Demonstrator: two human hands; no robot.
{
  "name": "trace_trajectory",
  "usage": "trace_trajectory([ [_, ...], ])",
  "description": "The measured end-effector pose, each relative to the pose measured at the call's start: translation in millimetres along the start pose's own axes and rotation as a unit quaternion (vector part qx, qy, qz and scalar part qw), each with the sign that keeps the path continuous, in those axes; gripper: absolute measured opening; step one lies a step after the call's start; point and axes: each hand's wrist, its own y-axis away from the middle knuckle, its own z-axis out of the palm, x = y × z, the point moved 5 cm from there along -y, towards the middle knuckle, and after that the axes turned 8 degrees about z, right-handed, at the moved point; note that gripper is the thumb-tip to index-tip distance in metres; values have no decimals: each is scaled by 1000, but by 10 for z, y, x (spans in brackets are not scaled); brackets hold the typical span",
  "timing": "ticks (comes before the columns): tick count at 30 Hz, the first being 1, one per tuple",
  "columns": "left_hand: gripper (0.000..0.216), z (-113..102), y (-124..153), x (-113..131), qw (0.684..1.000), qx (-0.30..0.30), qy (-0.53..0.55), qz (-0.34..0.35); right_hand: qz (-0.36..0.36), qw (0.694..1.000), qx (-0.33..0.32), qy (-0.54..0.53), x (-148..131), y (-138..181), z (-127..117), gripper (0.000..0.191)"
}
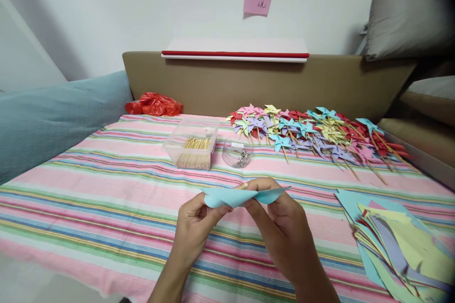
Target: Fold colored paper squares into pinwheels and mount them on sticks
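A sheet of light blue paper (pixel 231 195), partly folded and curled, is held up over the striped cloth between both my hands. My left hand (pixel 196 220) pinches its left side, thumb beneath and fingers behind. My right hand (pixel 277 213) grips the middle and right part, where the paper bends in toward the centre. Beyond my hands stand a clear plastic box (pixel 194 144) of thin wooden sticks (pixel 195 151) and a round clear container (pixel 237 153) with small shiny metal pieces (pixel 243 157).
Many finished paper pinwheels (pixel 302 130) on sticks lie in a heap at the back right. Stacked coloured paper sheets (pixel 398 241) are at the front right. A red plastic bag (pixel 154 104) lies at the back left, beside a blue cushioned side (pixel 64 116).
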Motion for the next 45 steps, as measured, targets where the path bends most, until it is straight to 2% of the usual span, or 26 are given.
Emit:
trace_trajectory([
  [4, 17, -38, -23, 52, 999, -18, -15, 26, -20, 999, -43, -17, -59, 5, 24, 9],
  [7, 9, -76, -26, -3, 1000, -17, 1, 21, -61, 998, -18, 2, -106, 15, 26, 12],
  [9, 34, -97, -39, -5, 999, -21, 25, 32, -78, 997, 14, 9, -116, 18, 13, 12],
  [11, 64, -134, -66, 96, 996, -17, 38, 81, -94, 995, 34, 20, -125, 19, -1, 13],
  [13, 73, -181, -93, 288, 989, -8, -7, 145, -116, 991, 33, 49, -146, 22, -7, 16],
  [15, 63, -193, -111, 515, 974, -18, -119, 193, -143, 986, 22, 85, -176, 28, -3, 22],
  [17, 53, -146, -108, 731, 945, -66, -208, 243, -168, 978, 11, 123, -208, 38, 11, 28],
  [19, 48, -104, -91, 894, 925, -96, -231, 287, -186, 970, 0, 157, -229, 45, 39, 31],
  [22, 40, -75, -83, 1002, 917, -108, -222, 313, -192, 965, -17, 176, -229, 45, 88, 33],
  [29, 26, -62, -127, 955, 924, -119, -208, 300, -204, 962, -31, 180, -204, 51, 145, 32],
  [40, 22, -77, -109, 861, 939, -97, -153, 290, -196, 967, -20, 164, -216, 52, 131, 31],
  [45, 20, -77, -102, 862, 937, -89, -158, 300, -200, 965, -7, 168, -227, 51, 135, 31],
])
